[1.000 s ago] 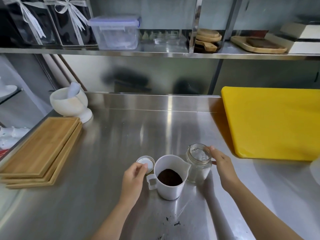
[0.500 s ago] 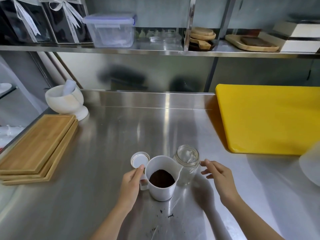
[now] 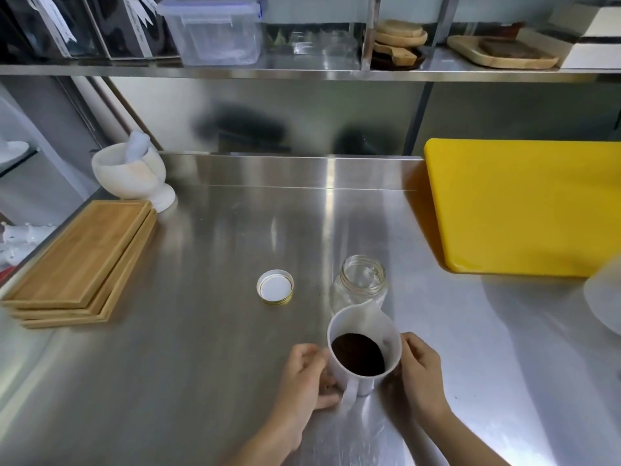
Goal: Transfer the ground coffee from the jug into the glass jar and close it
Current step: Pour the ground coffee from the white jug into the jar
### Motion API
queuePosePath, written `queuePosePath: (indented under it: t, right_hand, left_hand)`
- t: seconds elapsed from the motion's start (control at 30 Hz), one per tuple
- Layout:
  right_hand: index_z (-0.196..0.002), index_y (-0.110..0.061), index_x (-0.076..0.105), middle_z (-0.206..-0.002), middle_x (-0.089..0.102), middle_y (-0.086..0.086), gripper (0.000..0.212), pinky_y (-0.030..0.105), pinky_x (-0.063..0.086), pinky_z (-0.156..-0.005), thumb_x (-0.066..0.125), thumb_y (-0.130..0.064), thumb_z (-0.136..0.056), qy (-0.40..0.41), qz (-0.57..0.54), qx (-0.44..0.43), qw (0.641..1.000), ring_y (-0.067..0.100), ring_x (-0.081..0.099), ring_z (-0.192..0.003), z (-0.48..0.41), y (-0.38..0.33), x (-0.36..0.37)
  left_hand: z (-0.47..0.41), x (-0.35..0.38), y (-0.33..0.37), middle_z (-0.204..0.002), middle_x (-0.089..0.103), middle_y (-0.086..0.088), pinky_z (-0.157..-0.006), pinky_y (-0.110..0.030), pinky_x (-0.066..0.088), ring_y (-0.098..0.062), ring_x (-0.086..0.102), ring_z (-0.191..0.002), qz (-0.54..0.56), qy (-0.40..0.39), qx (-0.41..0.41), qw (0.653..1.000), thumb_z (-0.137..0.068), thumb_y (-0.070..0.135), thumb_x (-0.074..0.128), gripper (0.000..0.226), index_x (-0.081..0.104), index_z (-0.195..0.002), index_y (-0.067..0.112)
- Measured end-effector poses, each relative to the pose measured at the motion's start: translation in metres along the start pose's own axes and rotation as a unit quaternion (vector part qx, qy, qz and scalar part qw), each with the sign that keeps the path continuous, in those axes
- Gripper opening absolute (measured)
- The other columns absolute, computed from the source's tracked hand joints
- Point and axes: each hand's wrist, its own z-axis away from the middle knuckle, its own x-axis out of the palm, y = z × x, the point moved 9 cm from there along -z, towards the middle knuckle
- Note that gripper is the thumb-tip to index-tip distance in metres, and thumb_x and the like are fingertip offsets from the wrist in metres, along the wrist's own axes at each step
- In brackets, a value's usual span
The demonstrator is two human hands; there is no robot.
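A white jug [image 3: 359, 321] with dark ground coffee [image 3: 358, 354] in it stands on the steel counter near me, its spout pointing at the jar. My left hand [image 3: 307, 383] is closed on the jug's handle side. Cupped against the jug's right wall is my right hand [image 3: 420, 371]. The clear glass jar [image 3: 360, 284] stands open and empty just behind the jug. Its lid [image 3: 275, 286], white inside with a gold rim, lies upside down on the counter to the jar's left.
A yellow cutting board [image 3: 524, 210] lies at the right. Stacked wooden boards [image 3: 84, 264] and a white mortar with pestle [image 3: 129, 173] sit at the left. A white rounded object [image 3: 605, 301] pokes in at the right edge. A shelf above holds containers.
The jug has come toward me and to the right, away from the lid. My right hand left the jar and moved onto the jug's right side. My left hand stays at the handle.
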Motion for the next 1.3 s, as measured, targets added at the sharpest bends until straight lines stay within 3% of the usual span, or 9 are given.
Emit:
queuePosePath:
  t: [0.2, 0.37, 0.5, 0.7, 0.8, 0.87, 1.0, 1.17, 1.3]
  right_hand:
    - [-0.077, -0.003, 0.059, -0.060, 0.053, 0.012, 0.024, 0.024, 0.043, -0.051, 0.048, -0.013, -0.095, 0.050, -0.025, 0.011, 0.998, 0.021, 0.050, -0.056, 0.011, 0.000, -0.023]
    - [-0.078, -0.001, 0.052, -0.061, 0.051, 0.010, 0.024, 0.020, 0.044, -0.049, 0.048, -0.017, -0.095, 0.091, -0.085, 0.011, 0.992, 0.012, 0.050, -0.050, 0.027, -0.003, -0.038]
    - [-0.071, 0.004, 0.057, -0.065, 0.058, 0.017, 0.034, 0.018, 0.045, -0.059, 0.046, -0.018, -0.095, 0.079, -0.078, -0.038, 0.993, 0.017, 0.055, -0.061, 0.036, -0.018, -0.043]
    - [-0.075, 0.000, 0.067, -0.072, 0.067, 0.014, 0.027, 0.012, 0.044, -0.061, 0.062, -0.024, -0.087, -0.006, -0.064, -0.038, 0.997, 0.013, 0.060, -0.067, 0.042, -0.026, -0.032]
    - [-0.071, 0.013, 0.053, -0.063, 0.050, 0.017, 0.046, 0.013, 0.036, -0.052, 0.067, -0.029, -0.079, 0.044, -0.087, -0.027, 0.995, 0.015, 0.045, -0.060, 0.040, -0.022, -0.044]
    - [-0.071, 0.016, 0.049, -0.065, 0.045, 0.014, 0.042, 0.013, 0.033, -0.051, 0.066, -0.020, -0.084, 0.093, -0.103, -0.025, 0.990, 0.012, 0.041, -0.060, 0.038, -0.022, -0.057]
    - [-0.076, 0.017, 0.051, -0.067, 0.044, 0.015, 0.030, 0.010, 0.033, -0.050, 0.055, -0.010, -0.090, 0.128, -0.096, -0.027, 0.987, 0.012, 0.041, -0.059, 0.034, -0.025, -0.071]
    - [-0.073, 0.017, 0.050, -0.063, 0.043, 0.013, 0.034, 0.012, 0.033, -0.050, 0.054, -0.012, -0.091, 0.135, -0.101, -0.028, 0.985, 0.011, 0.040, -0.055, 0.032, -0.030, -0.069]
    - [-0.070, 0.013, 0.052, -0.058, 0.043, 0.006, 0.030, 0.018, 0.035, -0.054, 0.054, -0.009, -0.091, 0.143, -0.103, -0.030, 0.984, 0.009, 0.040, -0.053, 0.033, -0.032, -0.067]
  left_hand:
    - [0.012, 0.036, 0.001, -0.104, 0.061, 0.002, -0.083, -0.035, 0.055, -0.026, 0.068, -0.091, -0.014, -0.069, -0.041, 0.997, -0.092, 0.037, 0.042, 0.030, 0.045, -0.120, 0.026]
    - [0.012, 0.064, 0.004, -0.119, 0.050, 0.004, -0.095, -0.040, 0.049, -0.028, 0.064, -0.099, 0.016, -0.096, -0.036, 0.995, -0.094, 0.038, 0.037, 0.027, 0.042, -0.120, 0.033]
    - [0.014, 0.090, 0.009, -0.117, 0.056, 0.000, -0.084, -0.026, 0.052, -0.023, 0.063, -0.102, 0.023, -0.136, -0.011, 0.990, -0.096, 0.033, 0.035, 0.029, 0.042, -0.124, 0.028]
    - [0.005, 0.107, 0.003, -0.110, 0.063, 0.003, -0.079, -0.024, 0.048, -0.010, 0.059, -0.103, -0.101, -0.155, 0.019, 0.983, -0.089, 0.036, 0.048, 0.022, 0.051, -0.109, 0.027]
    - [0.003, 0.091, 0.033, -0.092, 0.063, 0.007, -0.079, -0.025, 0.044, -0.008, 0.059, -0.091, -0.139, -0.067, 0.145, 0.977, -0.087, 0.021, 0.053, 0.007, 0.055, -0.087, 0.027]
    - [0.005, 0.071, 0.065, -0.098, 0.060, 0.004, -0.086, -0.029, 0.042, -0.013, 0.057, -0.094, -0.175, 0.030, 0.267, 0.947, -0.083, 0.021, 0.057, 0.012, 0.055, -0.095, 0.022]
    - [0.003, 0.061, 0.122, -0.119, 0.049, -0.005, -0.095, -0.033, 0.032, -0.021, 0.043, -0.112, -0.285, 0.151, 0.413, 0.852, -0.068, 0.048, 0.056, 0.062, 0.044, -0.117, 0.012]
    - [-0.043, 0.073, 0.136, -0.140, 0.035, -0.010, -0.102, -0.044, 0.029, -0.031, 0.033, -0.128, -0.467, 0.159, 0.315, 0.811, -0.061, 0.066, 0.064, 0.100, 0.024, -0.134, 0.010]
    - [-0.057, 0.079, 0.132, -0.131, 0.046, -0.008, -0.096, -0.045, 0.036, -0.028, 0.042, -0.120, -0.522, 0.105, 0.279, 0.799, -0.068, 0.065, 0.058, 0.080, 0.037, -0.122, 0.010]
